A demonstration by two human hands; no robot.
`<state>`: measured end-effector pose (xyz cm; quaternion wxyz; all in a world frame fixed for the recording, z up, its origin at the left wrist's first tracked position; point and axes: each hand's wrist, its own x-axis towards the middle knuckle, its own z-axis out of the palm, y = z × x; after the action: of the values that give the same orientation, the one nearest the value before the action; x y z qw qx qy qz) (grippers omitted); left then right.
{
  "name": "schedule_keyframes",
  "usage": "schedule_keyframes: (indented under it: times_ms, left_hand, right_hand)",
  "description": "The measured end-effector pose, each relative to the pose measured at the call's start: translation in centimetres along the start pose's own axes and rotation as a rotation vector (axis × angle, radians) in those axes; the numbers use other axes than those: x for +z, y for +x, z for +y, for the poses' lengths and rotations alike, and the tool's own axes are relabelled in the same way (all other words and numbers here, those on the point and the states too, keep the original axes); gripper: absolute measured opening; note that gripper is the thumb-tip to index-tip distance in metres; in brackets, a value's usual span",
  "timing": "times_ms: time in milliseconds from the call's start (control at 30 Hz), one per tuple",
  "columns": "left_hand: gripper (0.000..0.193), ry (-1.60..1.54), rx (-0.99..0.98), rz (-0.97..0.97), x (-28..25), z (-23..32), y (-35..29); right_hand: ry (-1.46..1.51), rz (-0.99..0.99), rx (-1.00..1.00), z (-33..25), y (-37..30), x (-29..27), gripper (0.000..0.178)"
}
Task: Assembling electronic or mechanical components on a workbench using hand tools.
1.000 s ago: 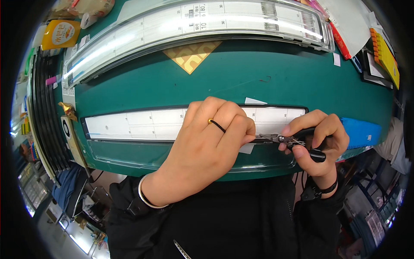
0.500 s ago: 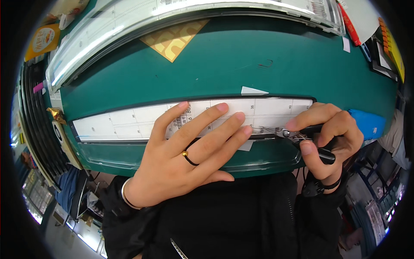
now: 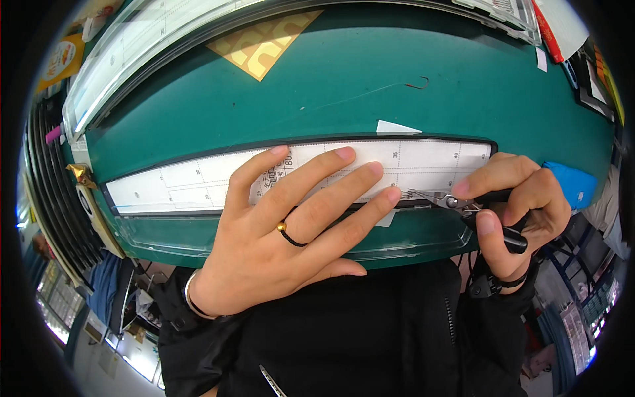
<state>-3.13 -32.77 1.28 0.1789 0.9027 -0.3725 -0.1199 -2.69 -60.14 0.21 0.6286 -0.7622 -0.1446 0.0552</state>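
A long, narrow black-rimmed case (image 3: 439, 159) with a white ruled insert lies across the table in front of me. My left hand (image 3: 278, 231) rests palm down over its middle, fingers spread on the insert. In my right hand (image 3: 539, 198), at the case's right end, is a pair of small black-handled cutting pliers (image 3: 452, 202). Their jaws point left, towards small fish hooks (image 3: 409, 194) beside the left hand's fingertips. Whether the jaws touch a hook is too small to tell. The case's clear lid (image 3: 165, 238) is folded towards me.
Beyond the case, a loose fish hook (image 3: 419, 83) with thin line lies on the green table (image 3: 264, 112). A larger clear case (image 3: 159, 53), a yellow patterned card (image 3: 264, 49) and white paper scraps (image 3: 398, 128) lie farther off. A blue packet (image 3: 570, 185) sits at the right.
The whole view has shifted slightly, so the case and the hands appear a little farther right. Both hands keep nearly the same pose, and the pliers stay beside the left fingertips.
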Motion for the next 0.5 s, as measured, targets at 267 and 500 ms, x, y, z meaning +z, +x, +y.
schedule_keyframes:
  times_ms: [267,500]
  left_hand:
    - [0.059,0.003,-0.007,-0.004,-0.19,-0.01,0.05]
    - [0.057,0.012,0.024,-0.014,-0.21,-0.23,-0.02]
  right_hand:
    - [-0.02,-0.004,-0.03,0.08,0.06,0.06,0.023]
    - [-0.012,-0.031,-0.094,0.56,0.55,0.06,0.026]
